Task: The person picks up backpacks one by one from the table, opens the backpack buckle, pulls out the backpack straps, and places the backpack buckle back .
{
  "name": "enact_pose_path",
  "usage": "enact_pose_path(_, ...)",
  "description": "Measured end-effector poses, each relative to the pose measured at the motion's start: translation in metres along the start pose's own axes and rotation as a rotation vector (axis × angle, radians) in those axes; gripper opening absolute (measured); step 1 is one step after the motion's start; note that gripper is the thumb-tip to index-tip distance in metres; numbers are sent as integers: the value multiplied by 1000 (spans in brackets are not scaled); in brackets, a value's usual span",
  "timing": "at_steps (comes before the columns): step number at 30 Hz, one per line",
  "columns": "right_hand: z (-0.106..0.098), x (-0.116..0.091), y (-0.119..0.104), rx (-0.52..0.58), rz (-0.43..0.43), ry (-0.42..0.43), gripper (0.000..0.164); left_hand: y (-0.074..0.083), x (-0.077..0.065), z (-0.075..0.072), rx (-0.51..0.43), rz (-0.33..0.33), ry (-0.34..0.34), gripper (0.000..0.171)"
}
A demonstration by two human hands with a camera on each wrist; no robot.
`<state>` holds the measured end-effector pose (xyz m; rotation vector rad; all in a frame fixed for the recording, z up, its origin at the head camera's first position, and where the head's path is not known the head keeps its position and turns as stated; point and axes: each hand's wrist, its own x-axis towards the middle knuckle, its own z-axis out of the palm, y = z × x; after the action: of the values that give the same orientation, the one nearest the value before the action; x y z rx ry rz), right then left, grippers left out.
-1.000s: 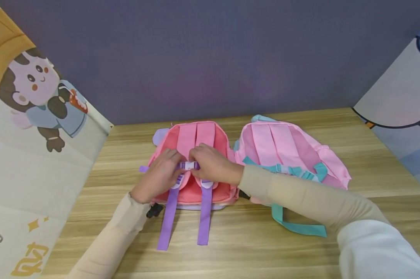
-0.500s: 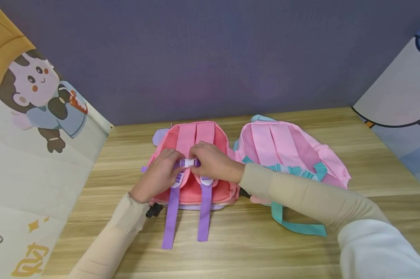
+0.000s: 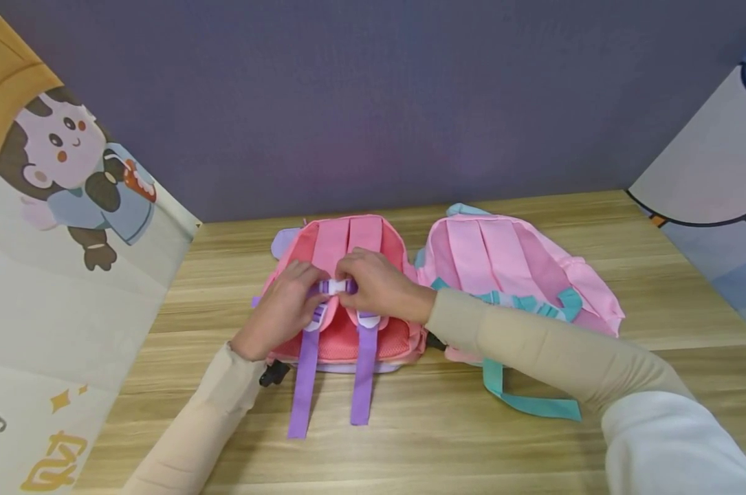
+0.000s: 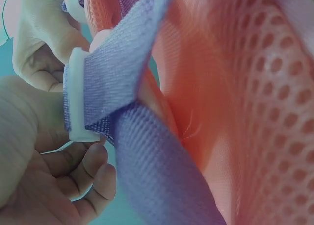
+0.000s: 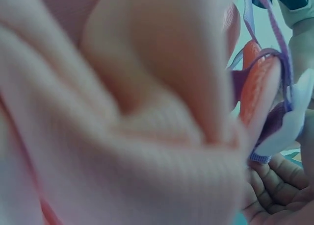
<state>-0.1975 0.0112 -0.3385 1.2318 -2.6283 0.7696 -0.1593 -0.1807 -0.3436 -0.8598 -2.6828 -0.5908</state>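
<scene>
Both my hands have crept a little farther up the coral backpack [image 3: 348, 330] since a second ago, taking the chest buckle [image 3: 334, 286] with them, and the purple straps [image 3: 302, 385] trailing toward the near edge of the tabletop [image 3: 410, 440] have shifted slightly. Nearest me, those two straps lie flat on the wood. Beyond them my left hand [image 3: 284, 309] pinches the buckle's left side, fingers curled round it, and my right hand [image 3: 379, 287] clamps its right side the same way, fingertips almost meeting over the white clip. The coral backpack lies straps-up at the middle of the tabletop. Just beside it, toward the right edge, lies a pink backpack [image 3: 521, 275] with teal straps [image 3: 527, 402], untouched.
</scene>
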Motion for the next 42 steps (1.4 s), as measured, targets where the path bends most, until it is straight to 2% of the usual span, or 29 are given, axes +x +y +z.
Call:
enact_pose_path(13,0,0,1,18,-20,44,13,0,5,-1,3,66,51,28)
enact_pose_path(19,1,0,1,23,-22,69,14,0,4,-1,0,59,60,28)
enact_pose_path(28,-2,0,2,54,-30,64,13,-1,5,-2,-2,66,68,29)
enact_pose_path(42,-3,1,0,42,-23,115,15,1,7,-3,-13,41,100,33)
